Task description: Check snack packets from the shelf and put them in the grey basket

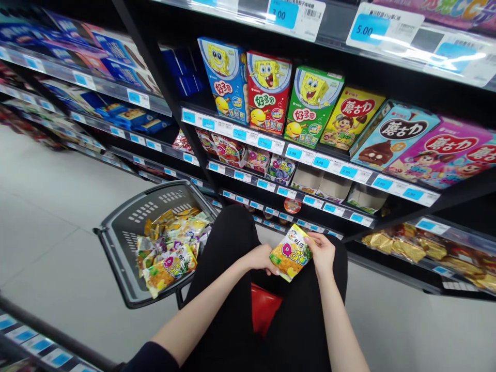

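Observation:
Between my knees, both hands hold one yellow and white bag of gummy candy (290, 253), tilted with its printed front facing up. My left hand (260, 259) grips its lower left edge, the fingers partly hidden behind it. At the upper right corner, my right hand (322, 252) pinches the bag between thumb and fingers. To the left of my legs stands a grey shopping basket (118, 258) with many small snack packets in it. On top of that heap lies a similar yellow gummy candy bag (170, 268).
In front is a shelf (349, 173) with blue price tags. It carries snack boxes (313, 106), smaller gummy packs (228, 151) and open cardboard trays (335, 187). Gold-wrapped packets (411, 245) lie low on the right. Something red (264, 309) shows between my legs. Another shelf edge (46, 336) is behind left.

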Tool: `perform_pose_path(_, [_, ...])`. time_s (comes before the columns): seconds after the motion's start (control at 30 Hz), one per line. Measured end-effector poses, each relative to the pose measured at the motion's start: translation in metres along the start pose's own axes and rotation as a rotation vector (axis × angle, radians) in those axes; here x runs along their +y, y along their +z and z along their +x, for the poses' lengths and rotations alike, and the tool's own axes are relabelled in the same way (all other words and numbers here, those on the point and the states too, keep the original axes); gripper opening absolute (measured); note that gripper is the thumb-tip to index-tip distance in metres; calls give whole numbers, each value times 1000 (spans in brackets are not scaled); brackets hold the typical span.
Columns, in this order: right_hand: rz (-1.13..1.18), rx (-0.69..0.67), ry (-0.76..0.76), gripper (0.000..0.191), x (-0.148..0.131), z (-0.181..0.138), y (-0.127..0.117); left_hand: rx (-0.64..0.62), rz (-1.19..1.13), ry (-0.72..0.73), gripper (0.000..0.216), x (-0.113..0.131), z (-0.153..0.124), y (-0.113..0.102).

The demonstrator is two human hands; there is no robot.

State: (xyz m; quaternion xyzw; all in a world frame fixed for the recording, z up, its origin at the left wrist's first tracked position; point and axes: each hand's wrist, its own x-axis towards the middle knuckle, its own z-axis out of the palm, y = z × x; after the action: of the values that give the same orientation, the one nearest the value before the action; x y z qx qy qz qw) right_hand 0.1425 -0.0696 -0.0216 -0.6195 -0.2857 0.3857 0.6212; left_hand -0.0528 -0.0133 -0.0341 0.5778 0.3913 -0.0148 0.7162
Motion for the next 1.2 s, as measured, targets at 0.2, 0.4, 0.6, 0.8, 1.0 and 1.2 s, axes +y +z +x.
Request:
perform_pose_path(0.2, [-16, -7, -3, 22, 2, 2, -1, -54, 22, 52, 25, -2, 3, 3])
perform_pose_path(0.4, [-87, -1, -1, 22, 3, 5, 0, -135, -36, 74, 26, 5, -2, 3])
perform_pose_path(0.6, [-151, 32, -11, 23, 4, 6, 1, -161, -72, 103, 23, 9, -8, 4])
perform_pose_path(0.8, [-165, 34, -10, 23, 4, 6, 1, -218, -125, 141, 24, 9, -8, 3])
perform_pose_path(1.0, [-167, 9, -12, 23, 8, 9, -1, -204, -160, 100, 20, 12, -11, 2])
perform_pose_path(1.2, [-118, -116, -44, 30, 10, 11, -5, 45, -290, 20, 26, 8, -6, -1])
